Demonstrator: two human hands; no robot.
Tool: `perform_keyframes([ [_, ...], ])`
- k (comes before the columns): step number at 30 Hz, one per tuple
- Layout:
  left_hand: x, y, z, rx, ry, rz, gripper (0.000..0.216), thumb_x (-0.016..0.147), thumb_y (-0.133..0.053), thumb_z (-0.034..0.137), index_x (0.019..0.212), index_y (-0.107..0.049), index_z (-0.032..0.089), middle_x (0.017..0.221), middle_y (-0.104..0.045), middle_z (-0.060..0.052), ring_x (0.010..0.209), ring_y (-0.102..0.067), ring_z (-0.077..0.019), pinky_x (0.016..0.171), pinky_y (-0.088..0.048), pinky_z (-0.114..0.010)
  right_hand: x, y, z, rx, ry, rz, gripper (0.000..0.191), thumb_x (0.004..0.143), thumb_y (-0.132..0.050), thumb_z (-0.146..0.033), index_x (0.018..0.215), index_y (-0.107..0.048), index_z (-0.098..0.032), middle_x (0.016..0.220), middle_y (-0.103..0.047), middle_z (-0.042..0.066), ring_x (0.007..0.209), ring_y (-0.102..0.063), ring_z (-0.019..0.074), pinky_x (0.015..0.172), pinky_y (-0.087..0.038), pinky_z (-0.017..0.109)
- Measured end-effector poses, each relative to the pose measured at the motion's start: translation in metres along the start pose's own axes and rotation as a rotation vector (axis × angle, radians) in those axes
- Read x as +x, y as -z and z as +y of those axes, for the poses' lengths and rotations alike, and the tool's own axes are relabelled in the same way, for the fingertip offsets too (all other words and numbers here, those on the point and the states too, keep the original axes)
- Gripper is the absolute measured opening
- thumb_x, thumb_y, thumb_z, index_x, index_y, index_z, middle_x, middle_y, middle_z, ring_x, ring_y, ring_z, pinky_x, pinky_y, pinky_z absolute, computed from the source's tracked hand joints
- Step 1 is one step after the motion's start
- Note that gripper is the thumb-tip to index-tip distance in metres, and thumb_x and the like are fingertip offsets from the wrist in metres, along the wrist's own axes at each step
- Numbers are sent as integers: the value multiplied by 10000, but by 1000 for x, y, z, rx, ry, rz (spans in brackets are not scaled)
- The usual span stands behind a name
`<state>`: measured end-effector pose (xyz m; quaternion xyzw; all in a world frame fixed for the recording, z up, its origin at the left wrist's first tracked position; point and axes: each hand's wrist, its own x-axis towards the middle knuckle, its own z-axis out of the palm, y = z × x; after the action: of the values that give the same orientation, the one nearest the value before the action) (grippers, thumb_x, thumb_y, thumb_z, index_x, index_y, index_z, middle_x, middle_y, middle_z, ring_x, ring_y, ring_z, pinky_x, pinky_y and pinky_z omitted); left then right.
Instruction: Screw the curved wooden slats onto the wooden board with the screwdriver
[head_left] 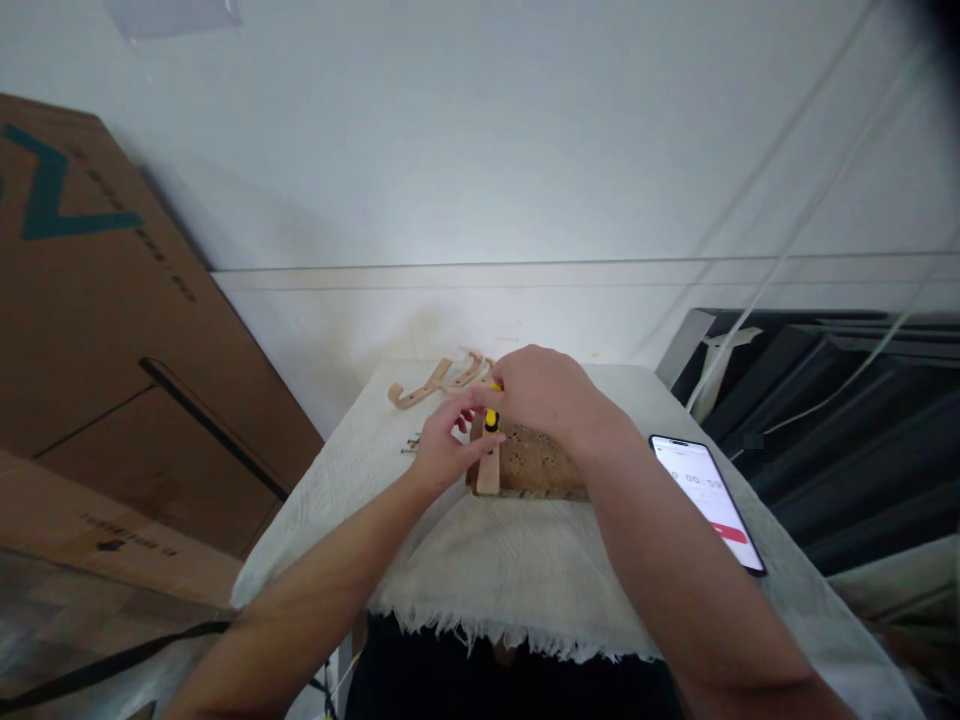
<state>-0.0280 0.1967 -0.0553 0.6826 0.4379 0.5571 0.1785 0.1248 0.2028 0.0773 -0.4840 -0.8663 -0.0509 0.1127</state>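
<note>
My right hand [544, 392] is closed over a yellow-and-black screwdriver [491, 419], held upright over a pale wooden hook piece [488, 468]. That piece lies on a brown speckled wooden board [534, 464] on the cloth-covered table [480, 560]. My left hand [444, 450] rests beside the board's left edge, its fingers pinched around the wooden piece near the screwdriver tip. Behind the hands, a few more curved wooden hooks [420, 388] lie on the cloth.
A phone [706, 500] with a lit timer screen lies at the table's right. Small metal screws [411, 443] sit left of my left hand. Large cardboard boxes [97, 330] lean at the left. Dark furniture [840, 440] and white cords stand to the right.
</note>
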Motion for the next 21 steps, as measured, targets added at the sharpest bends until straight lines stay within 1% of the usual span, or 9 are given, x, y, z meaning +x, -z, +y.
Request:
perform_keyframes([
  [4,-7,-10,5,215,14,21,293,673,-771,357,815,-591,174,708,-563,11,648,-487,-122,612,-403,-247,-3,3,-3,10,8,6,532,883,-398,-588,857,-731,-173,818,-712,137,775,-669,253,596,-427,310],
  [6,-8,-13,3,248,17,12,225,723,-728,332,788,-583,173,698,-559,11,641,-483,-121,625,-408,-249,-4,4,-3,23,4,-14,518,880,-415,-582,850,-729,-171,820,-711,139,774,-670,256,592,-425,311],
  [9,-8,-13,-1,267,-32,-21,176,774,-678,321,747,-586,173,702,-559,1,652,-483,-126,634,-407,-251,-6,4,1,43,-6,-33,482,865,-449,-577,858,-723,-181,829,-711,129,765,-665,258,600,-429,321],
  [11,-7,-11,-2,271,-49,-46,175,794,-659,324,733,-597,172,700,-551,-4,652,-482,-127,631,-406,-250,-8,5,5,99,35,-18,391,861,-490,-512,944,-714,-202,881,-718,107,794,-659,247,630,-436,321],
  [13,-6,-8,-2,258,-52,-73,166,812,-639,318,740,-615,171,716,-552,-12,659,-486,-128,633,-410,-249,-9,7,8,179,137,0,298,869,-502,-373,1048,-690,-227,976,-719,83,864,-650,223,687,-441,308],
  [15,-5,-6,0,234,-68,-96,159,826,-621,308,746,-629,170,761,-566,-28,697,-502,-135,651,-419,-253,-8,8,9,221,210,8,302,869,-470,-241,1084,-683,-234,1039,-713,69,922,-636,200,743,-434,293],
  [16,-4,-6,0,223,-81,-102,158,831,-612,301,745,-633,170,792,-575,-39,726,-510,-142,665,-423,-258,-8,9,9,218,209,5,314,865,-456,-205,1074,-689,-230,1044,-712,70,931,-632,196,759,-429,292],
  [19,-4,-5,1,205,-104,-110,130,820,-620,294,789,-644,170,863,-586,-56,783,-515,-155,699,-431,-271,-7,8,7,185,152,9,295,848,-465,-201,1035,-693,-208,1000,-710,82,899,-624,201,751,-422,300],
  [21,-5,-5,1,192,-84,-80,165,797,-650,305,885,-636,167,859,-579,-47,758,-505,-146,698,-431,-272,-7,8,7,181,150,25,272,836,-475,-204,1016,-679,-198,990,-698,85,880,-617,197,732,-417,297],
])
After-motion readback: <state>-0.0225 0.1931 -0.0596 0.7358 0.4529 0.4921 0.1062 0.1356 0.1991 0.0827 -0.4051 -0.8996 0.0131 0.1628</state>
